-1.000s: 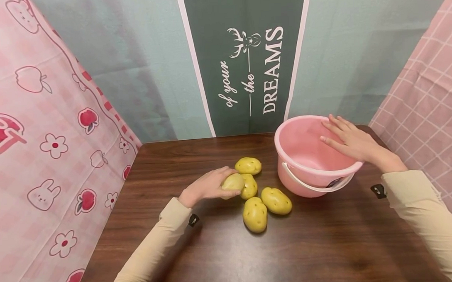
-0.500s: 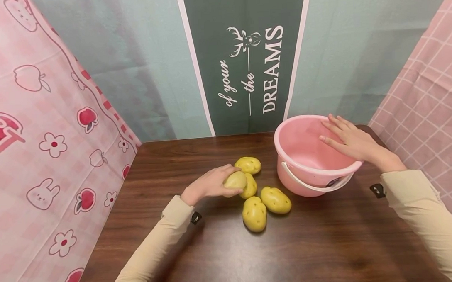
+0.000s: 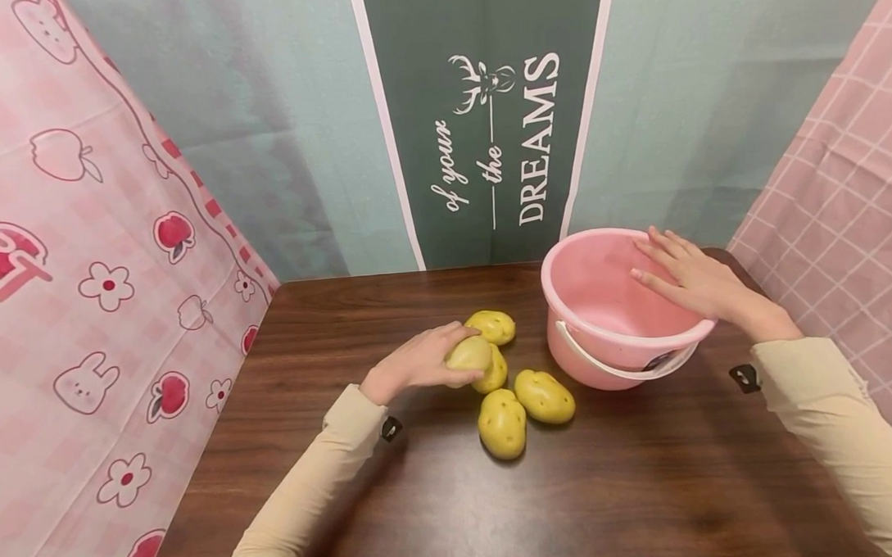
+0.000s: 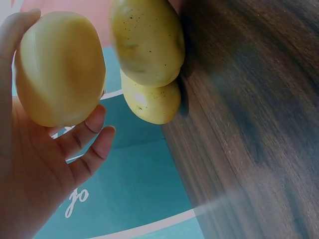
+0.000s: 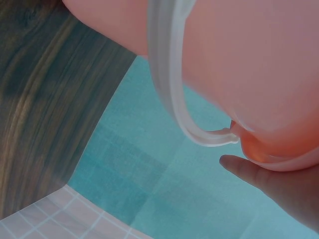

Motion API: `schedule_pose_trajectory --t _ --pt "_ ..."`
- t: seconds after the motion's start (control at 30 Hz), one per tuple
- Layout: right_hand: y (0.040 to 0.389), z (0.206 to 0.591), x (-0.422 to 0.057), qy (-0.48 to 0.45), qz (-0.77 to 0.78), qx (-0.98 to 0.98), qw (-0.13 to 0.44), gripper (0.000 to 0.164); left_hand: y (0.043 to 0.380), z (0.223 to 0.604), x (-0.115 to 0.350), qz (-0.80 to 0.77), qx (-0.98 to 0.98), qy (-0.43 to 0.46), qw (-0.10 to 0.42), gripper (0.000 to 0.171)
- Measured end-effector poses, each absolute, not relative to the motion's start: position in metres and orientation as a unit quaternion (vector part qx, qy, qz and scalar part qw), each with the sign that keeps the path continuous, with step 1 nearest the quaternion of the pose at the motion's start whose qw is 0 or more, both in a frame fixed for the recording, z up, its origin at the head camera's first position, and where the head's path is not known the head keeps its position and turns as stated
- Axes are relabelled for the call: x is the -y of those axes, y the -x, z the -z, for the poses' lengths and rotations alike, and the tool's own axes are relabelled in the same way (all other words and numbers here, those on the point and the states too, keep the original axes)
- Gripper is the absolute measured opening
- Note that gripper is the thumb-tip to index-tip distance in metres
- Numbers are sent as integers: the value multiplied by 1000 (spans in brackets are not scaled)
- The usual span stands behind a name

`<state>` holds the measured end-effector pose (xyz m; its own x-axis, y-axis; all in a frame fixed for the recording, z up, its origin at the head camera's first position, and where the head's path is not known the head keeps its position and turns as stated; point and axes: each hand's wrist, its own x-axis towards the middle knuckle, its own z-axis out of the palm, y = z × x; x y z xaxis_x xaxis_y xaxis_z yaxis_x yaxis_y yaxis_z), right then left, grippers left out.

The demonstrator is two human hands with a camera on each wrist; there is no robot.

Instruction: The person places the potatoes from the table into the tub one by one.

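My left hand grips a pale yellow potato, fingers and thumb around its sides. In the left wrist view this potato appears lifted beside two others. In the head view it overlaps a potato behind it. Further back lies another potato, and two more, a slanted potato and a front potato, lie nearer. At the right stands a pink bucket. My right hand rests on its right rim, fingers straight and spread over the opening.
The bucket's white handle hangs down at the front. A dark wooden table carries everything. Behind it hangs a teal cloth with lettering; pink cloths stand at the left and right.
My left hand has shifted slightly to the right with the potato in its grip. The right hand and the bucket have stayed in place.
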<state>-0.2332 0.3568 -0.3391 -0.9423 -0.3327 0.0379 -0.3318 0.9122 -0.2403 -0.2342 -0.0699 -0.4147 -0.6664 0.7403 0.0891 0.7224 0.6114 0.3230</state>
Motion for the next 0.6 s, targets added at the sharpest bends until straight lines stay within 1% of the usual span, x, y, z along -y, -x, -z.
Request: schedule_pose_trajectory --t 0.2,0.6 --pt "233 340 -356 168 120 -978 -8 66 235 416 68 -168 -892 -418 12 67" --pt "234 341 -357 166 119 -979 -6 66 236 413 63 -164 -893 -418 5 69"
